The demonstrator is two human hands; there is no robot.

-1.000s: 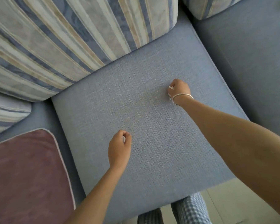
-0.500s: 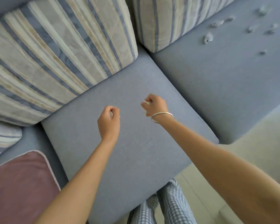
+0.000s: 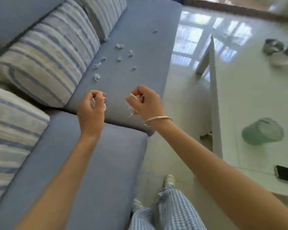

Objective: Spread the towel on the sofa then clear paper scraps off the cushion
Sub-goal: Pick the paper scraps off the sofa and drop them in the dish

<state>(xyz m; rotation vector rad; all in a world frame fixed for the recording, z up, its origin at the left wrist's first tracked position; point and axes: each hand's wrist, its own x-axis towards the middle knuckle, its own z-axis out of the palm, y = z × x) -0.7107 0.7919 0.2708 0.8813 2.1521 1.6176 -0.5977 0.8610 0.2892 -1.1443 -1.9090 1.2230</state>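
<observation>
both hands, left hand and right hand, clutch paper scraps; far scraps look light, flimsy: pinch each singly.

Beyond left hand and right hand, cushion open, paper scraps strewn; striped pillows wall the left, white surface the right.

Head-worn wide view, angled down along the sofa, hands close ahead
</observation>
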